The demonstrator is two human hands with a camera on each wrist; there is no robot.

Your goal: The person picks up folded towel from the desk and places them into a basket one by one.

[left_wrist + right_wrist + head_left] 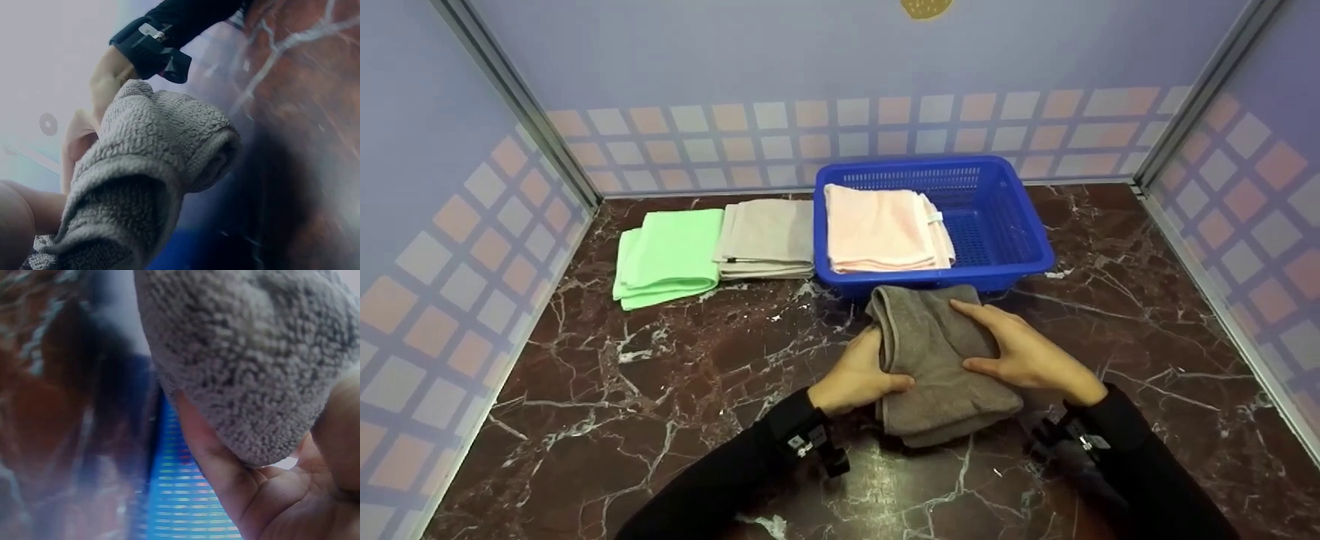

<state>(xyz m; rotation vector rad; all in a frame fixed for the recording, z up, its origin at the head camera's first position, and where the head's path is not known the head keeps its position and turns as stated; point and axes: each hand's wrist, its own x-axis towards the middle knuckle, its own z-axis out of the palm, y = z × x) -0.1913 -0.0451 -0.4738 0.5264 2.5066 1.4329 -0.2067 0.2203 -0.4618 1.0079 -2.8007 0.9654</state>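
Both hands hold a folded dark grey-brown towel in front of the blue basket. My left hand grips its left edge, thumb on top and the other fingers hidden behind the cloth. On the right side, my right hand grips it with the thumb and a finger showing on its upper face. In the left wrist view the towel shows its rolled folds, with the left hand's thumb at the lower left. The right wrist view has the fuzzy towel lying between the right hand's fingers and thumb.
A blue plastic basket stands by the back wall, folded pink towels in its left part. Left of it lie folded beige towels and green towels on the dark marbled table. Tiled-pattern panels enclose three sides.
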